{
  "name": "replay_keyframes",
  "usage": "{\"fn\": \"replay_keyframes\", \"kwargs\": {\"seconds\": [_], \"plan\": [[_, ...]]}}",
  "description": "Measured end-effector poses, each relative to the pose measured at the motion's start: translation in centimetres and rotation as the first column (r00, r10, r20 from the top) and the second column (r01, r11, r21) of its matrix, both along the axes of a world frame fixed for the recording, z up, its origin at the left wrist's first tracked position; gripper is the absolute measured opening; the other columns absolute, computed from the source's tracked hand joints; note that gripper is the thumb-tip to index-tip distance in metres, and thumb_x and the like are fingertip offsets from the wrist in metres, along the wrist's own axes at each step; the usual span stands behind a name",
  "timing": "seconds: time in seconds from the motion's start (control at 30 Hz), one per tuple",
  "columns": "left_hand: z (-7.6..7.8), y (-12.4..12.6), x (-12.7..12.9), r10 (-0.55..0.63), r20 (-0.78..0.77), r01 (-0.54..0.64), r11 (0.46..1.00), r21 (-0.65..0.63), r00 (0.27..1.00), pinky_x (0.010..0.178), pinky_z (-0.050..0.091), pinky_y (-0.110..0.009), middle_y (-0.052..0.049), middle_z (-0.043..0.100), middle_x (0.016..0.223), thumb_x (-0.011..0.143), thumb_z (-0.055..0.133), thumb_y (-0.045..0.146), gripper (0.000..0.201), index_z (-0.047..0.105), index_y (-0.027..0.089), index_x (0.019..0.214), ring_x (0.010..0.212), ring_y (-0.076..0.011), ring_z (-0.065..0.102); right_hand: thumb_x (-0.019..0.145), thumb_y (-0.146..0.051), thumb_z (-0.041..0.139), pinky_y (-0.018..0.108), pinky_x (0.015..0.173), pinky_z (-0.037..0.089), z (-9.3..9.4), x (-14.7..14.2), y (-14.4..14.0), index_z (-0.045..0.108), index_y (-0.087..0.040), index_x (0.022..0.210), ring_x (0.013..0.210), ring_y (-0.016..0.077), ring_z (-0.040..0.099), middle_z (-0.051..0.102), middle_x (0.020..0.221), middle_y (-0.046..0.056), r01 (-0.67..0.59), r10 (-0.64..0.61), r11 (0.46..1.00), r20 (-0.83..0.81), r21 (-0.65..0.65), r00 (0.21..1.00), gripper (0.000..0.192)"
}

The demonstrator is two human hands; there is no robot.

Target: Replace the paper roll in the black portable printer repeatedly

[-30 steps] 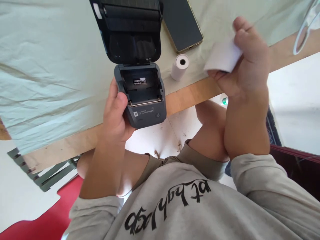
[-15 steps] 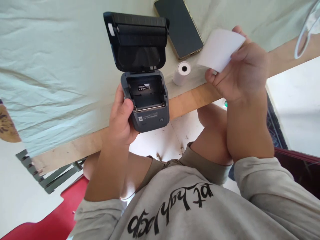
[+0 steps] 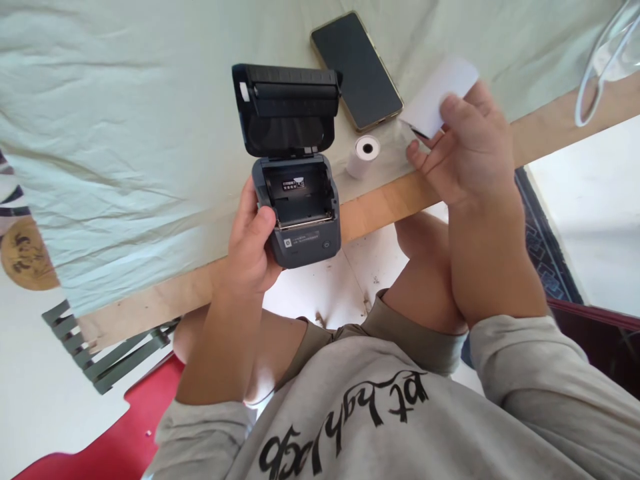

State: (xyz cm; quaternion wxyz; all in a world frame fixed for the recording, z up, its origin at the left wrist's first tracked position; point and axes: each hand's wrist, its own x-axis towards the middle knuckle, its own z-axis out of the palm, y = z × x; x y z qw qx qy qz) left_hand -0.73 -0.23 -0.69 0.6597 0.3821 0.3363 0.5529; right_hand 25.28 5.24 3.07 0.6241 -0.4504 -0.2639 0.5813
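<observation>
My left hand is closed around the left side of a dark grey portable thermal printer at the table's edge. The printer's black lid stands raised, and its paper bay, with a small printed sticker inside, holds no roll. My right hand pinches a curved piece of white paper between thumb and fingers, above the table. A dark strip shows at the paper's lower edge; what it is I cannot tell. Between the printer and my right hand stands a small white paper roll with a dark core.
Behind the roll a smartphone lies screen up on the pale green tablecloth. The table's wooden edge runs in front of my lap. A white looped cord lies at the far right, and a red chair is at lower left.
My right hand has turned the paper, so its lower edge now shows a dark strip. The printer sits slightly further right and lower in view, its lid still raised.
</observation>
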Motion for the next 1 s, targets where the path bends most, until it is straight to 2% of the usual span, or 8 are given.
{"fn": "replay_keyframes", "kwargs": {"seconds": [0.1,0.17,0.3,0.47,0.63,0.8,0.9,1.0], "plan": [[0.2,-0.1,0.1,0.013,-0.030,-0.013,1.000,-0.011,0.999,0.103,0.055,-0.044,-0.001,0.067,0.129,0.089,0.064,0.045,0.040,0.061,0.032,0.127,0.130,-0.0264,0.060,0.077,-0.023,0.060,0.013,0.051,0.052,-0.5,0.2,0.6,0.060,-0.022,0.085,0.075,0.0084,0.064,0.062,0.076,-0.003,0.089,-0.091,0.995,-0.048,-0.035,0.995,0.008],[0.3,-0.1,0.2,0.008,-0.053,-0.010,0.999,-0.037,0.999,0.101,0.055,-0.044,0.000,0.066,0.133,0.089,0.063,0.044,0.038,0.061,0.035,0.127,0.132,-0.0277,0.058,0.075,-0.024,0.060,0.012,0.049,0.050,-0.8,0.3,0.9,0.060,-0.021,0.083,0.071,0.0068,0.062,0.062,0.075,-0.003,0.112,-0.115,0.992,-0.075,-0.050,0.991,0.008],[0.2,-0.1,0.2,0.009,-0.038,-0.010,1.000,-0.021,0.999,0.102,0.053,-0.045,-0.002,0.067,0.129,0.089,0.064,0.046,0.037,0.061,0.033,0.124,0.132,-0.0276,0.058,0.069,-0.022,0.075,0.014,0.053,0.052,-1.2,0.4,1.0,0.060,-0.028,0.086,0.069,0.0071,0.057,0.063,0.077,-0.008,0.090,-0.092,0.995,-0.042,-0.031,0.995,0.024],[0.3,-0.2,0.2,0.012,-0.049,-0.013,1.000,-0.023,0.999,0.101,0.054,-0.043,-0.002,0.067,0.128,0.089,0.063,0.048,0.040,0.060,0.031,0.126,0.127,-0.0262,0.061,0.076,-0.028,0.062,0.016,0.058,0.054,-0.9,0.3,0.6,0.060,-0.027,0.092,0.087,0.0106,0.066,0.069,0.086,-0.004,0.049,-0.051,0.997,-0.032,-0.057,0.998,0.016],[0.5,-0.2,0.2,0.005,-0.094,-0.010,0.998,-0.055,0.996,0.099,0.055,-0.042,-0.001,0.064,0.134,0.090,0.062,0.047,0.038,0.059,0.034,0.126,0.128,-0.0261,0.061,0.076,-0.021,0.062,0.011,0.055,0.051,-0.9,0.3,0.8,0.062,-0.025,0.098,0.077,0.0065,0.066,0.060,0.079,-0.005,0.060,-0.064,0.997,-0.060,-0.053,0.996,0.022],[0.4,-0.2,0.2,0.000,-0.017,0.000,1.000,0.004,1.000,0.102,0.053,-0.042,-0.001,0.068,0.126,0.092,0.061,0.044,0.036,0.061,0.031,0.125,0.126,-0.0254,0.061,0.072,-0.029,0.063,0.014,0.054,0.052,-1.0,0.7,1.5,0.058,-0.025,0.089,0.087,0.0114,0.067,0.062,0.086,-0.002,0.113,-0.123,0.989,-0.103,-0.098,0.987,0.019],[0.4,-0.2,0.3,-0.015,-0.002,0.015,1.000,-0.001,1.000,0.102,0.054,-0.040,0.000,0.068,0.127,0.093,0.060,0.042,0.035,0.061,0.031,0.126,0.124,-0.0240,0.062,0.072,-0.026,0.059,0.016,0.057,0.054,-0.2,0.1,0.8,0.063,-0.028,0.095,0.081,0.0097,0.065,0.060,0.089,-0.002,0.176,-0.175,0.983,-0.035,0.057,0.984,0.023],[0.3,-0.2,0.4,-0.006,0.000,0.006,1.000,0.003,1.000,0.101,0.055,-0.040,0.000,0.068,0.126,0.092,0.061,0.043,0.037,0.061,0.031,0.127,0.120,-0.0230,0.065,0.074,-0.016,0.055,0.025,0.070,0.059,1.1,-1.9,-1.3,0.068,-0.041,0.106,0.091,0.0107,0.068,0.056,0.126,-0.010,0.187,-0.288,0.912,0.244,0.366,0.926,0.044]]}}
